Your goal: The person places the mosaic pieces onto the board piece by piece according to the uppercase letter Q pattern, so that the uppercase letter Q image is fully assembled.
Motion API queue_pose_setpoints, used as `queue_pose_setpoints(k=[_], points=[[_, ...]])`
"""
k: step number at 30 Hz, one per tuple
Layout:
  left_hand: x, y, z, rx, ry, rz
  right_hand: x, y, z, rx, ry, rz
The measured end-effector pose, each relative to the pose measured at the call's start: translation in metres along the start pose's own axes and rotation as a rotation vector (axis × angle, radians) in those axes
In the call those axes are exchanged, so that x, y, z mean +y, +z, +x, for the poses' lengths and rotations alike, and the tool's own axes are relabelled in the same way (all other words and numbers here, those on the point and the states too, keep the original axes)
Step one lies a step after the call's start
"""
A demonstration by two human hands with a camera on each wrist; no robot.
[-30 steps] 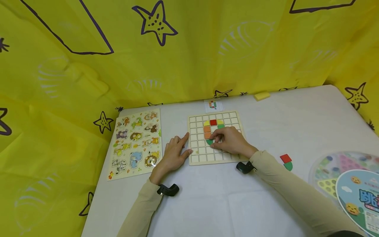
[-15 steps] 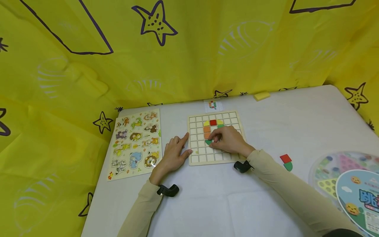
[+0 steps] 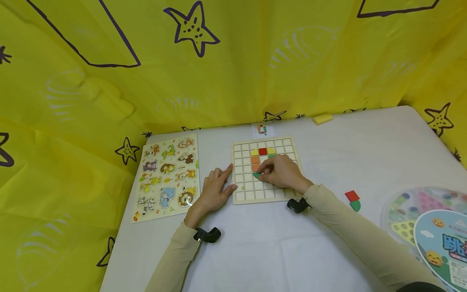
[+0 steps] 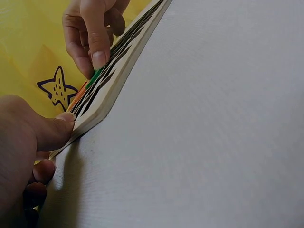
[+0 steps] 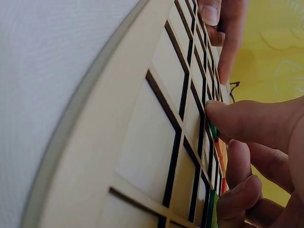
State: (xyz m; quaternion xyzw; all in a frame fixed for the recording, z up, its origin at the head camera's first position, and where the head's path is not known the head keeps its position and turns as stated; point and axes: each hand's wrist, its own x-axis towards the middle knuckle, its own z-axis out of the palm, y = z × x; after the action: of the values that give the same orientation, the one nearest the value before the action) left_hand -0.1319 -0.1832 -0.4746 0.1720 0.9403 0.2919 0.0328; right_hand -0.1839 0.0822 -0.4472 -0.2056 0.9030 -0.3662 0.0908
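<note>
A wooden grid board (image 3: 242, 197) lies on the white-covered table. My right hand (image 3: 282, 172) pinches a green rounded tile (image 3: 257, 175) between thumb and fingers, low over the board, just below the orange tiles (image 3: 255, 163). The thumb hides part of that tile in the right wrist view. A red square tile (image 3: 263, 151) sits in the grid between two yellow rounded tiles (image 3: 254, 153), with a green tile (image 3: 271, 155) partly covered by the hand. My left hand (image 3: 213, 190) touches the board's left edge with index fingertip and thumb (image 4: 59, 130).
An animal puzzle board (image 3: 164, 178) lies to the left. Behind the grid is a small pattern card (image 3: 262, 129), with a yellow block (image 3: 322, 118) further right. A loose red tile (image 3: 352, 196) and green tile (image 3: 355, 205) lie right, near a round packaged game (image 3: 443, 243).
My right hand has shifted slightly left and tilted the green tile in its fingers, so less of the tile shows. The left hand stays at the board's edge.
</note>
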Motion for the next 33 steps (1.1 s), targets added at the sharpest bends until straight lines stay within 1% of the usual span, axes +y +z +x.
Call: queue_pose_setpoints(k=[5,8,12,15,20,23,26,33], points=[[0.0,0.001,0.0,0.007,0.004,0.003,-0.001,-0.001,-0.002,0.003,0.002,0.002],[0.0,0.001,0.0,0.008,0.002,0.003,-0.001,0.0,-0.003,0.007,-0.016,0.006],[0.0,0.001,-0.001,0.008,-0.004,0.001,0.001,-0.004,-0.006,0.006,-0.049,0.039],[0.0,0.001,-0.001,0.007,-0.005,0.003,0.004,-0.012,-0.013,-0.006,-0.072,0.067],[0.001,0.0,0.0,0.006,0.001,0.006,0.015,-0.031,-0.027,-0.013,-0.095,0.05],[0.002,0.0,0.0,0.004,-0.001,0.006,0.023,-0.043,-0.037,-0.004,-0.076,0.032],[0.003,-0.001,0.0,-0.003,-0.008,0.005,0.031,-0.056,-0.049,0.0,-0.036,0.01],[0.003,-0.002,-0.002,-0.001,-0.009,0.0,0.051,-0.088,-0.084,-0.021,0.07,-0.078]])
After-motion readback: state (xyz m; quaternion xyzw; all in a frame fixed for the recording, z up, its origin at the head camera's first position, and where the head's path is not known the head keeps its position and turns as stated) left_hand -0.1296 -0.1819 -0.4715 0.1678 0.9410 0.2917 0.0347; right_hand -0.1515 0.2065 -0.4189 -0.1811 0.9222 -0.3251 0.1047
